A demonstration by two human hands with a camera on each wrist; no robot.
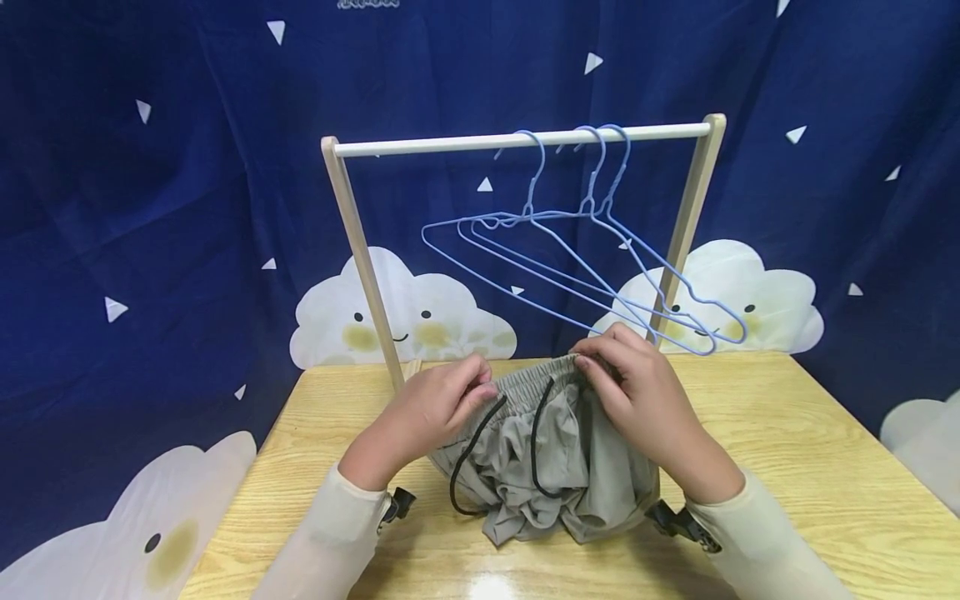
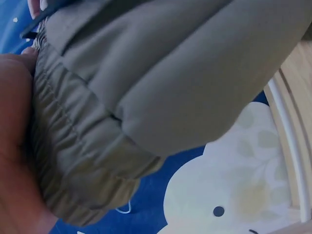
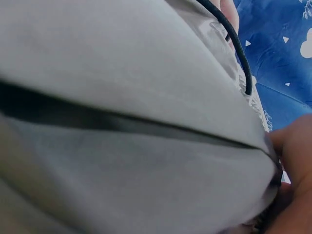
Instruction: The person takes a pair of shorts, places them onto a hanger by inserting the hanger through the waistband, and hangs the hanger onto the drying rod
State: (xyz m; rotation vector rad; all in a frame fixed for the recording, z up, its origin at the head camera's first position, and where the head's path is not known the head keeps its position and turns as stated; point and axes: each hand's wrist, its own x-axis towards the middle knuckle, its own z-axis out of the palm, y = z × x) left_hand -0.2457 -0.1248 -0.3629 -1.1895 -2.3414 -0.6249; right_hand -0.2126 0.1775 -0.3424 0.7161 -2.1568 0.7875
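Grey-green drawstring shorts (image 1: 558,450) hang between both hands, their elastic waistband up and the legs bunched low over the table. My left hand (image 1: 442,404) grips the waistband at its left end, and my right hand (image 1: 637,396) pinches it at the right end. Two black cords dangle from the front of the waistband. In the left wrist view the gathered waistband (image 2: 78,146) runs along the palm. Folds of the shorts (image 3: 136,73) fill most of the right wrist view, with fingers (image 3: 297,151) at the fabric's edge.
Behind the shorts stands a small garment rack with a white rail (image 1: 435,144) and wooden posts (image 1: 363,258). Three blue wire hangers (image 1: 536,179) hang on its right half, their lower ends close behind my right hand. The wooden table (image 1: 795,433) reaches back to a blue cloud-patterned curtain (image 1: 187,208).
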